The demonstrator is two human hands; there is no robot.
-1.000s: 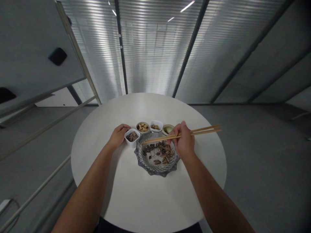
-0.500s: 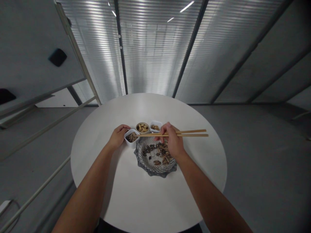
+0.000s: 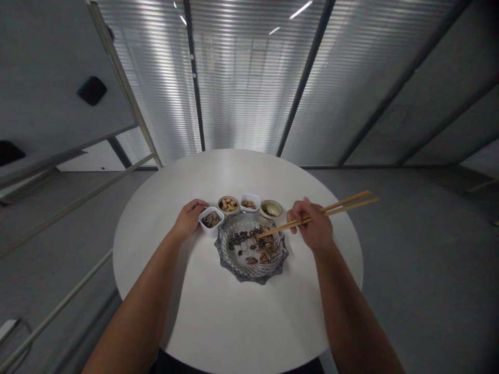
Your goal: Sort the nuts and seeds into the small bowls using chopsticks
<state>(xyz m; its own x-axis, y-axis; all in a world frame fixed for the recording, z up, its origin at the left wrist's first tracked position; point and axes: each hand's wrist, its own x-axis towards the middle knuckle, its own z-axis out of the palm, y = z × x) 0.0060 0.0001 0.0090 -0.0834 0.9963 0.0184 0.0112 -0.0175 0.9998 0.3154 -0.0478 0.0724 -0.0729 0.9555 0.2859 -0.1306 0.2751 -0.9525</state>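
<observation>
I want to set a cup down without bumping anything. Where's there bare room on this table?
Bare tabletop spreads between the glass dish and the near edge, and beyond the small bowls. Crowded where the bowls line the dish, with the left hand on the square white one.

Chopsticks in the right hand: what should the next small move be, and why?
Probably lower the chopsticks held in the right hand to pinch a striped seed in the glass dish: their tips are over that pile, while the left hand is occupied at the white square bowl.
</observation>
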